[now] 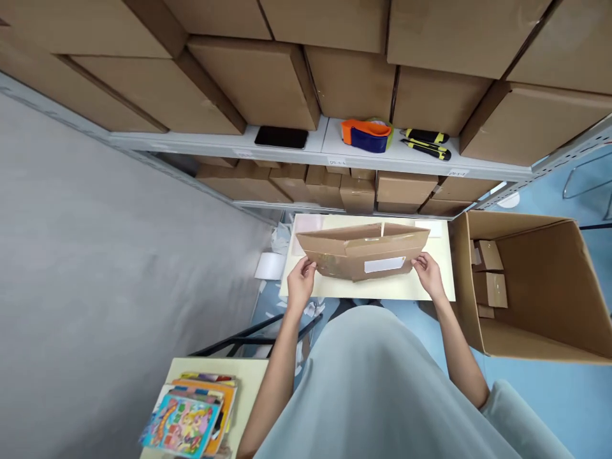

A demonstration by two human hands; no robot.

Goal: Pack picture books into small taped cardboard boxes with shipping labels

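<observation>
A partly flattened cardboard box is held up over the pale table, its top edges apart. A white label is stuck on the side facing me. My left hand pinches the box's left lower corner between thumb and fingers. At the opposite end, my right hand grips the right lower corner in the same way. Whether the box's underside touches the table cannot be made out.
Shelves of cartons rise ahead, with a phone, tape roll and two box cutters on the ledge. A large open carton holding small boxes stands right. Books are stacked lower left, near a grey wall.
</observation>
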